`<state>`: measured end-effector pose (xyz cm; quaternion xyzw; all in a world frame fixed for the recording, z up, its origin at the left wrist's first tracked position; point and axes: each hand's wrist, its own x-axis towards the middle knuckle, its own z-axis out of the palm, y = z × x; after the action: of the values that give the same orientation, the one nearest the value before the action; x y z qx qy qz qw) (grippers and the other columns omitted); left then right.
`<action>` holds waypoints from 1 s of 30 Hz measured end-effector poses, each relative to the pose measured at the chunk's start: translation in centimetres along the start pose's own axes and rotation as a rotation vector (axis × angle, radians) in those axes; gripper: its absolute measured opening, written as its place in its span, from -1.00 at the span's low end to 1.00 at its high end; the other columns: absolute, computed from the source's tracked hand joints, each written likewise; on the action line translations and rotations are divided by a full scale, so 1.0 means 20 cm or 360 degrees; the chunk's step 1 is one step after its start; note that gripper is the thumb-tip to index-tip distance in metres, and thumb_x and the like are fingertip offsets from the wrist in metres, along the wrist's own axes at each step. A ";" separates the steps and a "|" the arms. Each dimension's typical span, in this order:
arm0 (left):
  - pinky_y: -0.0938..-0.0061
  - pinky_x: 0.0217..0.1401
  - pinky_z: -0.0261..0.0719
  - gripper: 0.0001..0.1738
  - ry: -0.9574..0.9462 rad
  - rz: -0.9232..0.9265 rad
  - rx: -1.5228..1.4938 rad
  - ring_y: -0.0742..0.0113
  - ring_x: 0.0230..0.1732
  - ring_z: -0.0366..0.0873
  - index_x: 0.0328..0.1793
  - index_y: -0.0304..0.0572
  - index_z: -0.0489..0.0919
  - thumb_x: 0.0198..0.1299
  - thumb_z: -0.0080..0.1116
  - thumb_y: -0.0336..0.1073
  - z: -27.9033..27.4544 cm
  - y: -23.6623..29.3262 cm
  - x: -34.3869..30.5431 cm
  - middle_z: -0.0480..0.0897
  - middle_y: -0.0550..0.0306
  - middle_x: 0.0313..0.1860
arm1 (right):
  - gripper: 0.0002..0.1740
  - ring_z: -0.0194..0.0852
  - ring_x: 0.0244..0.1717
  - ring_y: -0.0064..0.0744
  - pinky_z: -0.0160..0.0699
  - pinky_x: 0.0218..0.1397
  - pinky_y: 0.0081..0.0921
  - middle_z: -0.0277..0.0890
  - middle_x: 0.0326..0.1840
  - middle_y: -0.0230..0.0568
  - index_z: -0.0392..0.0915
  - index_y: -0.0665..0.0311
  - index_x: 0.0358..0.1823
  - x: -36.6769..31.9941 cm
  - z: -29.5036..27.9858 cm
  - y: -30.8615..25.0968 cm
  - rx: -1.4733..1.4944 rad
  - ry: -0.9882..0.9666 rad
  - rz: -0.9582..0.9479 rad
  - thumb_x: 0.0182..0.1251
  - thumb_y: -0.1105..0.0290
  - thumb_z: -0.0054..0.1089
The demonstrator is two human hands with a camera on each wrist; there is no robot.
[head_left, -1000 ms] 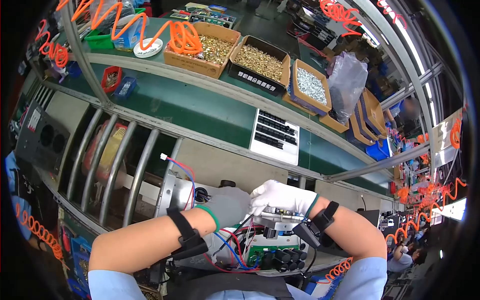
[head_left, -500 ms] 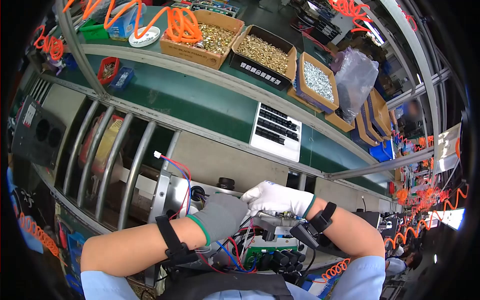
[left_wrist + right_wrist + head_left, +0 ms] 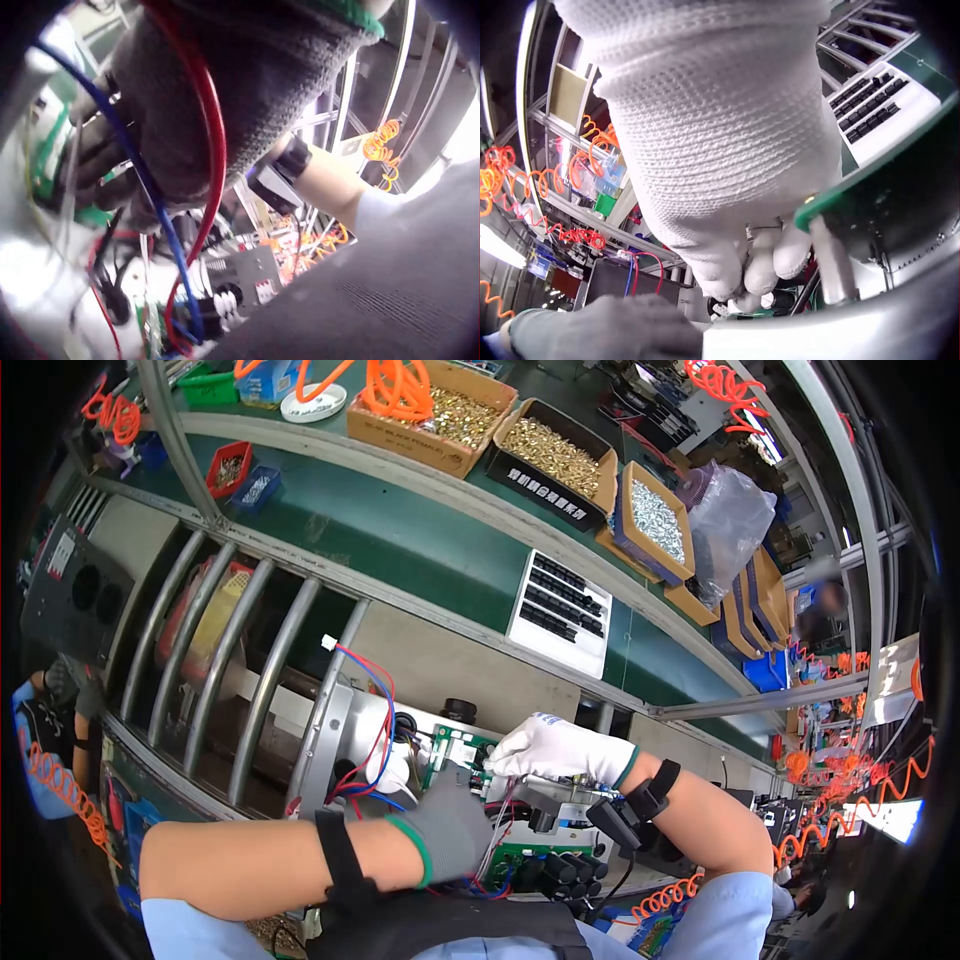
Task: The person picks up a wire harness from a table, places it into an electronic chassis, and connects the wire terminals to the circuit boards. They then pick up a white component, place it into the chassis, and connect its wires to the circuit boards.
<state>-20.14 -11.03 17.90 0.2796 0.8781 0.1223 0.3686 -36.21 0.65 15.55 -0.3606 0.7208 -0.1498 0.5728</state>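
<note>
My left hand [image 3: 455,828], in a grey glove, is beside the near-left edge of a green circuit board [image 3: 440,750] in the open machine. Its fingers stretch toward green board edges in the left wrist view, behind a red wire [image 3: 214,135] and a blue wire [image 3: 120,131]. My right hand [image 3: 560,750], in a white glove, lies at the board's right side. Its curled fingertips pinch a small white-and-black piece [image 3: 720,308], whose kind I cannot tell. Thin wires [image 3: 493,835] run below both hands. A second green board [image 3: 510,857] with black cylinders sits nearer me.
A red-and-blue wire pair ends in a white connector [image 3: 329,643] at left. Metal rollers [image 3: 280,680] lie beyond it. Across the bench stand a white tray [image 3: 600,660] of black parts and several boxes of fasteners, including a black box [image 3: 530,495]. Another person's gloved hands [image 3: 75,685] show far left.
My left hand has drawn apart from the right, down and toward me, uncovering the green board and a white round part. The right hand stays near the same spot. The head view has shifted slightly.
</note>
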 end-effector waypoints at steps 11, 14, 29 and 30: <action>0.23 0.02 0.45 -0.57 0.0206 0.0277 -0.0141 0.09 -0.04 0.62 0.21 -0.18 0.49 0.27 -0.03 -0.17 0.31 0.04 -0.14 0.66 0.02 -0.07 | -0.64 0.49 -0.43 0.05 0.44 -0.34 -0.19 0.51 -0.53 -0.02 0.58 0.30 -0.49 0.14 0.11 0.05 -0.1036 -0.0315 0.0134 0.16 0.12 0.10; 0.26 -0.04 0.45 -0.62 0.0357 0.0337 -0.0068 0.14 -0.08 0.63 0.09 -0.22 0.54 0.25 0.00 -0.16 0.37 0.02 -0.15 0.67 0.07 -0.13 | -0.68 0.50 -0.38 0.04 0.44 -0.31 -0.24 0.52 -0.52 -0.03 0.58 0.28 -0.47 0.18 0.11 0.17 -0.1093 -0.0483 -0.0221 0.20 0.16 0.04; 0.23 -0.14 0.51 -0.75 0.0136 0.0387 -0.0139 0.13 -0.13 0.64 -0.06 -0.18 0.59 0.23 0.01 -0.25 0.30 0.01 -0.14 0.67 0.07 -0.23 | -0.60 0.61 -0.24 0.02 0.57 -0.16 -0.18 0.61 -0.36 0.00 0.66 0.26 -0.41 0.15 0.13 -0.01 -0.0997 -0.0342 0.0476 0.21 0.06 0.05; 0.22 -0.13 0.51 -0.75 0.0160 0.0405 -0.0140 0.12 -0.13 0.64 -0.06 -0.17 0.59 0.23 0.01 -0.26 0.28 0.00 -0.16 0.67 0.06 -0.23 | -0.60 0.61 -0.23 0.03 0.57 -0.15 -0.17 0.61 -0.35 0.01 0.66 0.26 -0.39 0.16 0.14 0.04 -0.1061 -0.0377 0.0315 0.20 0.05 0.08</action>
<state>-14.29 -12.81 15.73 0.3658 0.8467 0.2201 0.3174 -34.13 -0.46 11.86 -0.4708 0.6900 0.1923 0.5151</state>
